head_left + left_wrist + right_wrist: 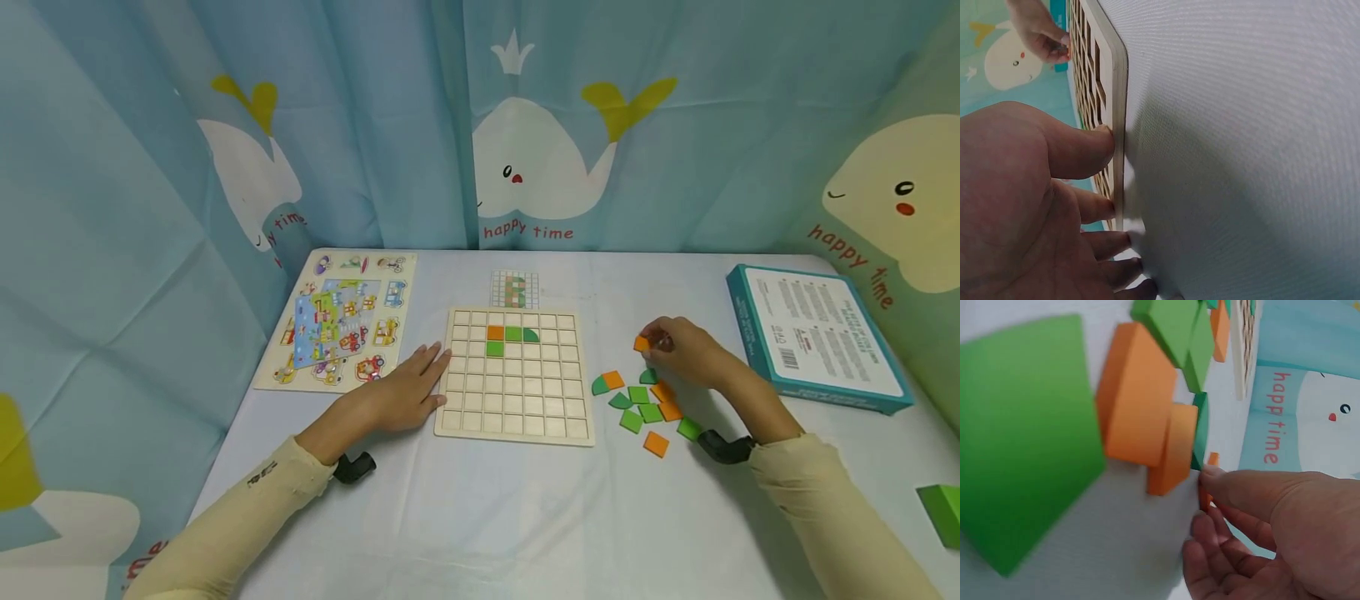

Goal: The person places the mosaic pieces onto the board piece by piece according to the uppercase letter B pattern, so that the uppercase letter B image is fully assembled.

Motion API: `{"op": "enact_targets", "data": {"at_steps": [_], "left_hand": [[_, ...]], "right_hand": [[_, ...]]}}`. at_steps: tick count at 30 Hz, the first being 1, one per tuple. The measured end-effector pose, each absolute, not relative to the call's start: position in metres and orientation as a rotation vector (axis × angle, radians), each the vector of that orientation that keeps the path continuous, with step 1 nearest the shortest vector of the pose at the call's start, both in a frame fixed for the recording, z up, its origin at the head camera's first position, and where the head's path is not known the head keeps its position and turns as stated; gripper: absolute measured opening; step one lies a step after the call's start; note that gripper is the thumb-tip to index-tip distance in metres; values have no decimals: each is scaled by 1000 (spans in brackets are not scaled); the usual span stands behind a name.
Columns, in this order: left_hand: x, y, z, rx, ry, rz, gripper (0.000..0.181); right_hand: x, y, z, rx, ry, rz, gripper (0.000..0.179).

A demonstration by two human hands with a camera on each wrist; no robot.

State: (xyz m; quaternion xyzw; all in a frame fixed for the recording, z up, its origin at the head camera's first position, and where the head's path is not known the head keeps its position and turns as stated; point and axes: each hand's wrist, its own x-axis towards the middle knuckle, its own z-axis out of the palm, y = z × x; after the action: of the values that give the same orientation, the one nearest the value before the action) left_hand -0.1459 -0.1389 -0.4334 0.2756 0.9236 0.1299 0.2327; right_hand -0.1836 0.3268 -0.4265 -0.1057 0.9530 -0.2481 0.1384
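A wooden grid board point(513, 400) lies in the middle of the table. Near its top sit an orange square tile point(496, 332), two green square tiles point(513, 333) and a dark green curved tile point(531, 335). My left hand point(405, 390) rests at the board's left side, fingers fairly straight; in the left wrist view its thumb and fingertips touch the board's edge point(1120, 125). My right hand point(684, 353) pinches an orange tile point(642, 343) between thumb and fingers, above the loose pile. Green square tiles point(1169, 328) and orange tiles point(1138, 394) lie beside that hand.
Behind the board lies a small pattern card point(515, 289). A picture puzzle board point(273, 371) stands left, a teal box point(825, 333) right. A green block point(941, 515) is at the right edge. A whale-print curtain point(405, 125) closes off the back.
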Motion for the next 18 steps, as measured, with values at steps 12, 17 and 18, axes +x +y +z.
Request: {"op": "enact_targets", "data": {"at_steps": [12,17,18], "left_hand": [[-146,-139,-434,769,2536,343,73],[-147,-139,-434,766,2536,350,74],[-147,-139,-434,766,2535,346,74]], "right_hand": [[-189,296,-436,-297,2803,-730,33],[-191,274,-432,-390,2809,-752,32],[-191,269,-431,-406,2803,-762,32]]}}
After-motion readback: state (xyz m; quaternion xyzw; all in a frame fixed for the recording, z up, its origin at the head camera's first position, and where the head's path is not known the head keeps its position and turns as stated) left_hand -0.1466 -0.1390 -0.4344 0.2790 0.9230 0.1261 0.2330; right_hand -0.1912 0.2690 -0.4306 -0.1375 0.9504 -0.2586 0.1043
